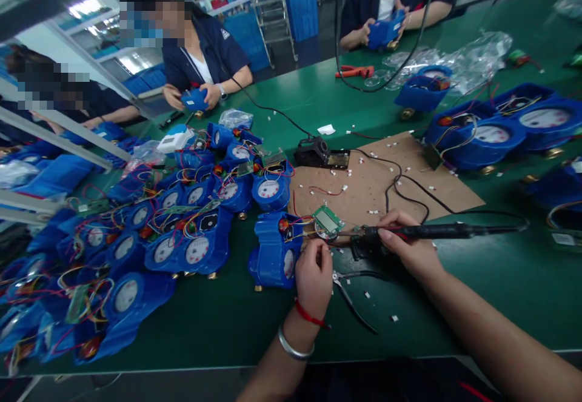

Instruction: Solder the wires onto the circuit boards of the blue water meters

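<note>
In my right hand [407, 241] is a black soldering iron [422, 231], its tip pointing left toward a small green circuit board with a display [328, 220]. My left hand [315, 268] is closed in a pinch just below that board; what the fingertips hold is too small to make out. Beside the left hand lies a blue water meter [275, 250] with wires coming from its open housing. A pair of cutting pliers [352, 296] rests on the green table [218, 329], right of my left wrist. A dark object under the iron is partly hidden.
Many blue meters [195, 247] with loose wires crowd the left; more meters [491, 132] stand at right. A soldering stand [316, 150] sits on brown cardboard [373, 174] with scattered white bits. Orange pliers [354, 71] lie farther back. Across the table, people [204, 56] hold meters.
</note>
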A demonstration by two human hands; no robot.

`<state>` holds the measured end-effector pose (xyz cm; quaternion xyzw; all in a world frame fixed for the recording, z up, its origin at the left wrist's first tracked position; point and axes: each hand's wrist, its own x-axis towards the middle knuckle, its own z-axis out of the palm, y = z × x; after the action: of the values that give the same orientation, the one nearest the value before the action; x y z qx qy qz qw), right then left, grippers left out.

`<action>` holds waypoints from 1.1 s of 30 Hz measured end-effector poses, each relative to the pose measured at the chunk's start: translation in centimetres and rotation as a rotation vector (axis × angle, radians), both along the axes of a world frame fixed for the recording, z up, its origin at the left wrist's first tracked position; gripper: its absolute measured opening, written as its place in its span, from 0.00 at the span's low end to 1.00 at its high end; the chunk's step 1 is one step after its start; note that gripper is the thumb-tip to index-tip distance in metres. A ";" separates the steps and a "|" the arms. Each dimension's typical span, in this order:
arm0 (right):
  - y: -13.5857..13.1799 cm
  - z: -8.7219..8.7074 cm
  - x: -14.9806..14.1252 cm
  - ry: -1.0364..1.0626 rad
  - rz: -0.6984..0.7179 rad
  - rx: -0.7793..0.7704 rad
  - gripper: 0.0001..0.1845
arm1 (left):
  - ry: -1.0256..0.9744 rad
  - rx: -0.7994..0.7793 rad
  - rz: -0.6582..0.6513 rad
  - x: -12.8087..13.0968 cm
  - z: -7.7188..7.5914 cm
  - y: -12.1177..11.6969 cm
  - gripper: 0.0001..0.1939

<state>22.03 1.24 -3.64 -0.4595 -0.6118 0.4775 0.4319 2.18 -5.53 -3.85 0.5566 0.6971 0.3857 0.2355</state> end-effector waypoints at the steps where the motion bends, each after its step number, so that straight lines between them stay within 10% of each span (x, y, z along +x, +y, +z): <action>1: 0.0 0.1 -0.1 0.003 0.005 0.001 0.06 | -0.002 -0.002 0.001 0.0 0.0 0.0 0.06; 33: 0.1 -0.4 -0.1 0.021 -0.021 -0.055 0.09 | -0.003 -0.080 0.060 0.0 0.1 0.0 0.07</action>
<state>21.94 1.33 -4.06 -0.4726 -0.5888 0.4944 0.4307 2.21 -5.56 -3.78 0.5250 0.7280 0.3654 0.2469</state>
